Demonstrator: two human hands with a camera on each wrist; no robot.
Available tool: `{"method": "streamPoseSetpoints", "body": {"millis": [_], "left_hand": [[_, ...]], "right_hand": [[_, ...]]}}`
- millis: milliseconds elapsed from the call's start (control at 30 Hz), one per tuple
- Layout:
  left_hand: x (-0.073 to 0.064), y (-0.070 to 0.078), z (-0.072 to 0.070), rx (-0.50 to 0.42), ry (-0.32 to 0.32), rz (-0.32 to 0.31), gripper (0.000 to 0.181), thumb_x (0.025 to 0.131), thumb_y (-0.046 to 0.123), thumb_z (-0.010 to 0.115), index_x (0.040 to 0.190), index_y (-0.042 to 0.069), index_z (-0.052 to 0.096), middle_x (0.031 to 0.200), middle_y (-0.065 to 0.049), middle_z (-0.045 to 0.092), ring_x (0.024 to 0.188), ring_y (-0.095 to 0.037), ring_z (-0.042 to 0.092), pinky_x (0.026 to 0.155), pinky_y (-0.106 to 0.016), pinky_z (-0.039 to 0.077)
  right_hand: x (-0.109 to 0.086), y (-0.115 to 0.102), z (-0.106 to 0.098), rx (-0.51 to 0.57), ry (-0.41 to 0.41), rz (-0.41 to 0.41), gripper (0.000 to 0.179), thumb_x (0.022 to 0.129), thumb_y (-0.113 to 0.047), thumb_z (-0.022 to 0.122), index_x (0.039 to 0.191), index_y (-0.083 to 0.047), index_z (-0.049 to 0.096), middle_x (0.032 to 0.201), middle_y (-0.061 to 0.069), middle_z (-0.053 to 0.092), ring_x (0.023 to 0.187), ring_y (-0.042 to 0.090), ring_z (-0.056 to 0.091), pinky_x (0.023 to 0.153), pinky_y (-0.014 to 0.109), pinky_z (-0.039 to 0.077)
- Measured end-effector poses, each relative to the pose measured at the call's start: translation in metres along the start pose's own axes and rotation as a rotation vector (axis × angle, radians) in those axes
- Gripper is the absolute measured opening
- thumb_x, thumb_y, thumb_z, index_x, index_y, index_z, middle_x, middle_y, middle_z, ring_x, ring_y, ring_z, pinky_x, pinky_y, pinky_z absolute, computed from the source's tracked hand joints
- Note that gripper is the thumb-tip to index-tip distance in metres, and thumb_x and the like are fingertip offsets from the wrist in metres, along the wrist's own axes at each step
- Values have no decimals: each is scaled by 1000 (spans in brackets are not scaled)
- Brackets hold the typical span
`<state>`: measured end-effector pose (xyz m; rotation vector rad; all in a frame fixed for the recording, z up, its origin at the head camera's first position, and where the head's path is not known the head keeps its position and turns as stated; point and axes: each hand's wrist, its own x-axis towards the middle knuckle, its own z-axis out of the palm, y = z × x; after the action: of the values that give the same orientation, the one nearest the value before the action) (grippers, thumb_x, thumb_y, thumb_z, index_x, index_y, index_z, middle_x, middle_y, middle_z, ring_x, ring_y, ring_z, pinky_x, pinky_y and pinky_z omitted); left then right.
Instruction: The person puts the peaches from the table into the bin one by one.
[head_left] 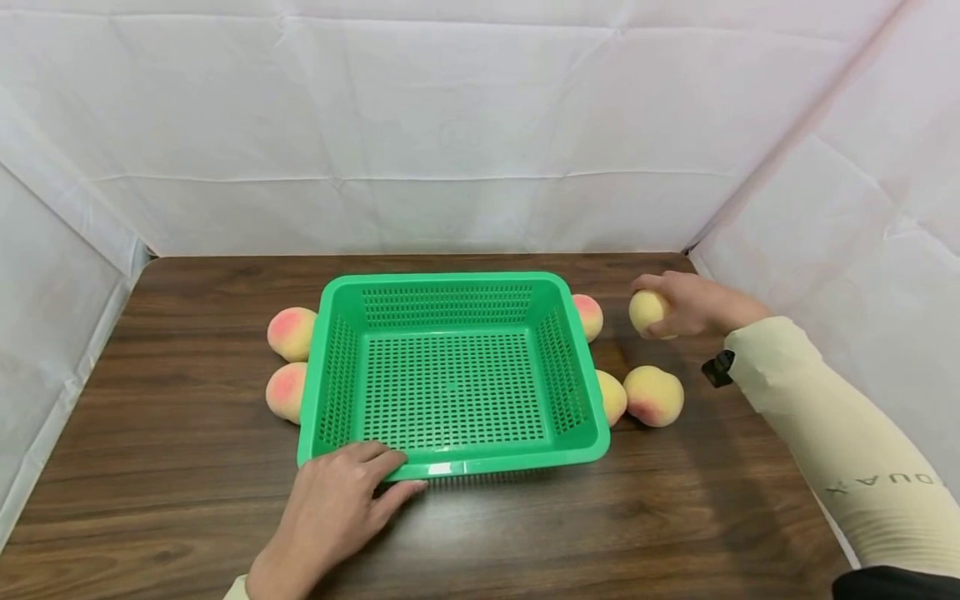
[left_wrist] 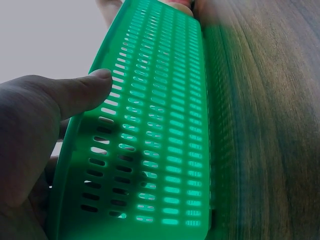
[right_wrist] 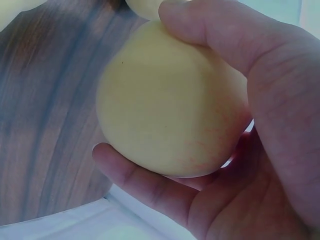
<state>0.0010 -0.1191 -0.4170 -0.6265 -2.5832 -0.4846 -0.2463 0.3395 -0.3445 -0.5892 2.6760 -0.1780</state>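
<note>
A green plastic basket with slotted walls stands in the middle of the table, with nothing inside it. My left hand grips its near rim at the left corner, fingers over the rim and thumb against the outer wall. To the right of the basket, my right hand holds a yellow peach, its fingers and thumb curled round it. In the right wrist view the held peach shows a faint red blush on one side. Just below that hand a peach lies on the table.
Two peaches, an upper one and a lower one, lie against the basket's left side. Two more, a pink one and a yellow one, are partly hidden by its right side. White sheets enclose the brown wooden table.
</note>
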Motion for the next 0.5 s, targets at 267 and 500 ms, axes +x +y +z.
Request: {"method": "streamPoseSetpoints", "body": {"millis": [267, 500], "left_hand": [[0, 0, 1, -3, 9, 2, 29, 76, 46, 87, 75, 27, 66, 69, 18, 58, 62, 0, 54, 53, -18, 40], [0, 0, 1, -4, 3, 1, 29, 78, 46, 85, 74, 26, 65, 68, 17, 57, 61, 0, 52, 54, -18, 40]], "right_hand": [[-2, -5, -8, -13, 6, -41, 56, 81, -23, 85, 130, -18, 59, 104, 12, 61, 85, 25, 56, 71, 39, 46], [-3, -5, -15, -16, 8, -52, 59, 80, -23, 86, 132, -16, 58, 107, 17, 61, 87, 26, 57, 69, 39, 46]]}}
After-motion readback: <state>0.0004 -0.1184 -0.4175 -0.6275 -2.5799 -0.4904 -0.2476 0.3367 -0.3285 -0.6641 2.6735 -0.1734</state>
